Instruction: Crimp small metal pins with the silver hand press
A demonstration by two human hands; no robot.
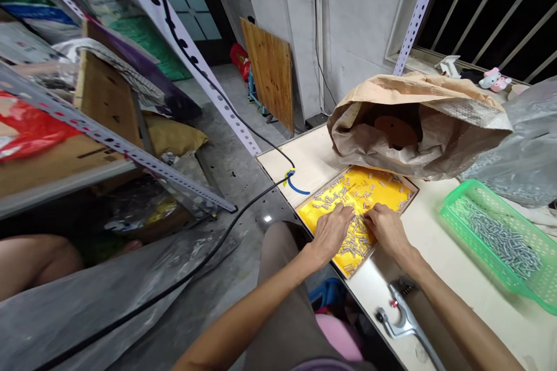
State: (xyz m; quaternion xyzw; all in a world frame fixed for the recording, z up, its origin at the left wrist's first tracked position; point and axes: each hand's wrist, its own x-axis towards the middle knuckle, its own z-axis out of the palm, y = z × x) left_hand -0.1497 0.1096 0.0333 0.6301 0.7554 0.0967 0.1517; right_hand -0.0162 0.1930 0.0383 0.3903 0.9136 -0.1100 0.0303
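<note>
A shallow tray (416,190) lined with a yellow printed sheet (310,219) lies near the front edge of the worktable, with many small silvery metal pieces (357,243) scattered over it. My left hand (333,231) is over the tray's left half, thumb and fingers drawn together at the tips. Facing it, my right hand (386,231) is closed in a pinch above the tray's right side. The two sets of fingertips are close to each other, a small gap apart. Whatever is between the fingers is too small to make out.
A green perforated basket (452,200) of metal screws (500,237) stands at right. An open paper sack (418,87) is behind the tray. A metal hand tool (407,322) lies near my right forearm. A black cable (248,208) crosses at left, before a metal shelf (174,168).
</note>
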